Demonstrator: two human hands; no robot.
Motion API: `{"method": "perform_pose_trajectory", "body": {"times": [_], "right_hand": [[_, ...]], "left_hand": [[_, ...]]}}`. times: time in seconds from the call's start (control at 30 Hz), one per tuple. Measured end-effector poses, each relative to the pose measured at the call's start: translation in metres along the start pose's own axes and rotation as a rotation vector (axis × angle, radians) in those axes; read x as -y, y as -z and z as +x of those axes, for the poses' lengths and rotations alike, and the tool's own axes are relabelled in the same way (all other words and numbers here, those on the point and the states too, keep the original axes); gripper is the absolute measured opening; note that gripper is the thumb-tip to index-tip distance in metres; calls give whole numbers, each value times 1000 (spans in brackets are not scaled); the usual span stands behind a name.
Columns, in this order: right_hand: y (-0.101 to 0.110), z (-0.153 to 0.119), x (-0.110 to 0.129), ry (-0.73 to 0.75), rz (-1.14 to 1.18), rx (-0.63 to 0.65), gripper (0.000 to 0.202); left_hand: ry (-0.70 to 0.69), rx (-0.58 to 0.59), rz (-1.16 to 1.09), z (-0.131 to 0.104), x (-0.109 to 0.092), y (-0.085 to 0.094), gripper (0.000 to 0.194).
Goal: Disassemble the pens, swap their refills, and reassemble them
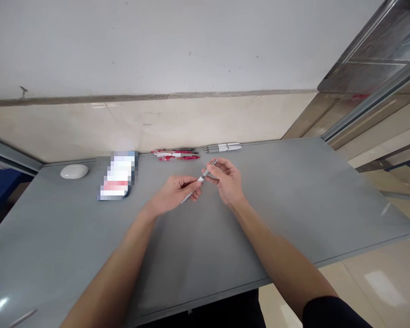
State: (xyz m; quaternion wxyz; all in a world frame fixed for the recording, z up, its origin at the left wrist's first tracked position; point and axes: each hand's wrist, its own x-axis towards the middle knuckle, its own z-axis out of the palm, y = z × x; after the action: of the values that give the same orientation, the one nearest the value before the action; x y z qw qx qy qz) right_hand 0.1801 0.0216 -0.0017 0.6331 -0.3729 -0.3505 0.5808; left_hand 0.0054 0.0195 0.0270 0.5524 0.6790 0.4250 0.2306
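Observation:
Above the middle of the grey table, a white and grey pen (pixel 201 179) is held slantwise between both hands, its silver tip pointing up and to the right. My left hand (pixel 175 193) grips the pen's white lower part between thumb and fingers. Around the grey part near the tip, the thumb and fingers of my right hand (pixel 227 180) are pinched. Just beyond the hands, several white and grey pens (pixel 222 147) lie side by side at the wall. Left of those rests a loose group of red, white and dark pens (pixel 175 155).
A phone (pixel 117 176) with a blurred, lit screen lies on the grey table (pixel 198 259), left of the hands. Farther left sits a white computer mouse (pixel 74 171). The wall (pixel 205 118) borders the table's far edge. A white cable (pixel 23 317) shows at lower left.

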Motion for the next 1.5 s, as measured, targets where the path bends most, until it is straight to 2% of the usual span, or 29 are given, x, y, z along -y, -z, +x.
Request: {"method": "perform_pose_trajectory", "body": {"times": [0.2,0.43,0.6,0.93,1.17,1.5], "right_hand": [[5,4,-1,-8,109,66,20],[9,6,-1,-38,185,160,14],[12,9,-4,-43,251,192,11],[11,8,-7,-63,327,217,16],[9,8,-10,-61,340,228,18],[1,8,-11,-4,233,75,16]], "left_hand": [[10,98,-191,1,7,-4,36],[114,203,-455,4,8,-5,35],[147,260,-488,5,6,-3,35],[162,278,-561,4,11,-8,33],[133,245,-547,3,12,-10,31],[-36,40,-227,4,13,-10,31]]}}
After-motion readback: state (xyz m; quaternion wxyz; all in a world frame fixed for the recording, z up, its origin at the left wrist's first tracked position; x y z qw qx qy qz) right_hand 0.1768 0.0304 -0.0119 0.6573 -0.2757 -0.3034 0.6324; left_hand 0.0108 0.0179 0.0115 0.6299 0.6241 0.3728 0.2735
